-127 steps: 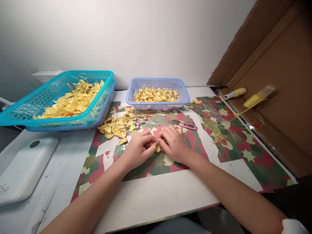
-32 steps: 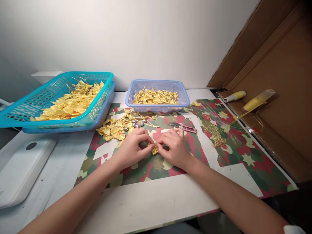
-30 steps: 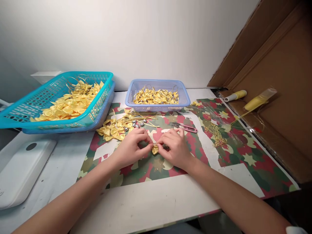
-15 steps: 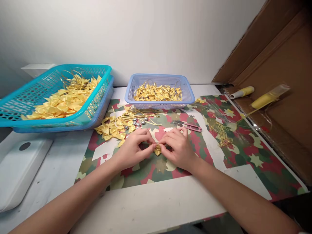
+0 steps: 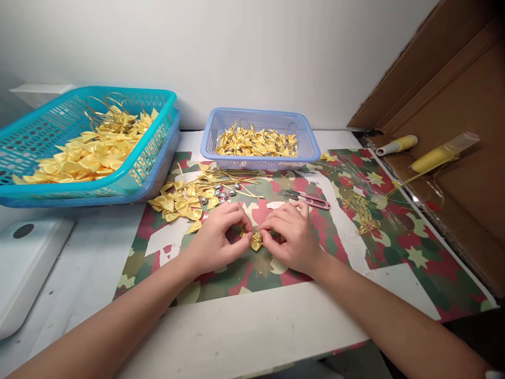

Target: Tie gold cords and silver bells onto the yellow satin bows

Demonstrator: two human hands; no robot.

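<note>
A small gold ribbon bow (image 5: 256, 241) is pinched between my two hands, low over the patterned sheet. My left hand (image 5: 223, 234) closes thumb and forefinger on its left side. On the other side, my right hand (image 5: 292, 237) grips it the same way; the fingers hide part of it. Beyond my left hand lie loose yellow ribbon pieces (image 5: 179, 202), several silver bells (image 5: 223, 195) and a bundle of gold cords (image 5: 232, 176). Pink thread snips (image 5: 310, 200) rest just past my right hand.
A turquoise basket (image 5: 153, 138) of yellow ribbon pieces stands at left, stacked on a blue one. A blue basket (image 5: 260, 160) of finished-looking bows sits at the back. Thin gold strings (image 5: 361, 213) lie at right, near yellow thread spools (image 5: 437, 155) by the cardboard (image 5: 445, 79).
The view has shifted slightly. Both hands stay on the bow, and more of it shows between the fingertips, which are a little farther apart.
</note>
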